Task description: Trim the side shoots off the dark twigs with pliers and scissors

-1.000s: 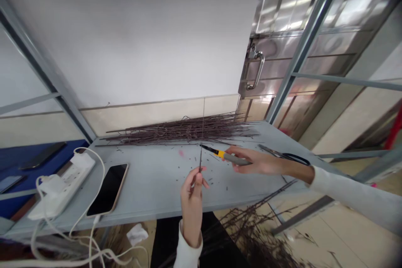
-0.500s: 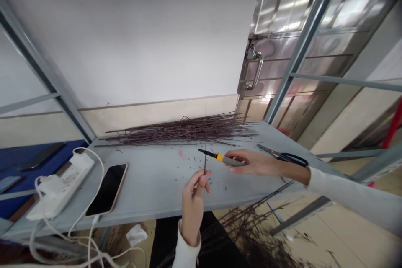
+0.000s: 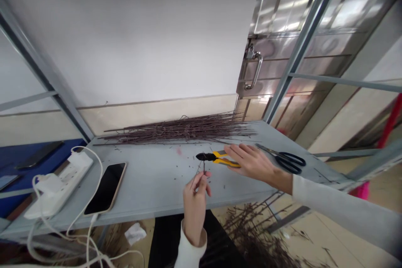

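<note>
My left hand (image 3: pixel 194 201) pinches a thin dark twig (image 3: pixel 204 166) near the front edge of the shelf, its short end pointing up. My right hand (image 3: pixel 251 161) is wrapped around a pair of cutting pliers (image 3: pixel 222 161) with yellow and grey handles and black jaws. The jaws meet the twig just above my left fingertips, and the handles are slightly spread. Small twig clippings are scattered on the grey shelf (image 3: pixel 147 180) around the hands. Behind them, a long bundle of dark twigs (image 3: pixel 179 130) lies along the wall.
Black-handled scissors (image 3: pixel 287 161) lie right of my right hand. A phone (image 3: pixel 106 187) and a white power strip (image 3: pixel 64 186) with cables occupy the left side. Below the shelf, more branching twigs (image 3: pixel 251 234) spread over the floor. Metal posts (image 3: pixel 295 67) frame the shelf.
My right hand has turned the pliers so both handles show and the jaws are at the twig. The tall thin length that stood above my left hand no longer rises there.
</note>
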Demonstrator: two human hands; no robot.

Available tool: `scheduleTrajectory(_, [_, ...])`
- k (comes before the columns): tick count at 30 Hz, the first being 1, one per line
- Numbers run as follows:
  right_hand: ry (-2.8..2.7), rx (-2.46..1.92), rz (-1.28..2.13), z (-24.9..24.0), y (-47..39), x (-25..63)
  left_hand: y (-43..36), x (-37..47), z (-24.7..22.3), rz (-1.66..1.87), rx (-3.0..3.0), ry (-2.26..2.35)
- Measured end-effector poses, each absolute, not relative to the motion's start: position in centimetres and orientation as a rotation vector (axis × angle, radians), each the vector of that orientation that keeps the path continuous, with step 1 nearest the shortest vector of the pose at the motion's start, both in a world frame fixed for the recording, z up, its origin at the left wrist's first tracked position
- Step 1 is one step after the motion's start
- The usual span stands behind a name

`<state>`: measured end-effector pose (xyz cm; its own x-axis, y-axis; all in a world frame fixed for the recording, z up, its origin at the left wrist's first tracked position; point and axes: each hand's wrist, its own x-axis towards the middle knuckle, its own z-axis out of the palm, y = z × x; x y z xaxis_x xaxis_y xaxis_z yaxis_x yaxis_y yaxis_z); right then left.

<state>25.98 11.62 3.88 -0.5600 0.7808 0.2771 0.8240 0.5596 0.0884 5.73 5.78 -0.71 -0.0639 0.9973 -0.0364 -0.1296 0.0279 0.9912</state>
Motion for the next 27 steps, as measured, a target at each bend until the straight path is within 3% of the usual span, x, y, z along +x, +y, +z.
scheduleTrajectory(5, [-2.495, -1.475, -0.401, 2.9, 11.1, 24.3, 5.9, 5.5, -0.8, 1.262, 1.044, 1.187])
scheduleTrajectory(8, [-2.409, -1.612, -0.193, 2.5, 10.8, 23.3, 6.1, 5.3, -0.8, 1.259, 1.037, 1.188])
scheduleTrajectory(15, [-2.092, -1.614, 0.945, 2.0, 10.0, 22.1, 6.5, 5.3, -1.3, 1.317, 0.989, 1.174])
scheduleTrajectory(19, [-1.717, -1.249, 1.786, 2.2, 9.7, 22.7, 6.6, 5.1, -1.5, 1.334, 1.029, 1.145])
scheduleTrajectory(25, [-1.284, -0.75, 2.743, 3.9, 10.3, 24.9, 6.6, 4.7, -1.5, 1.318, 1.101, 1.12])
scheduleTrajectory(27, [-1.194, -0.61, 2.894, 4.2, 10.3, 25.3, 6.5, 4.8, -1.4, 1.321, 1.11, 1.102])
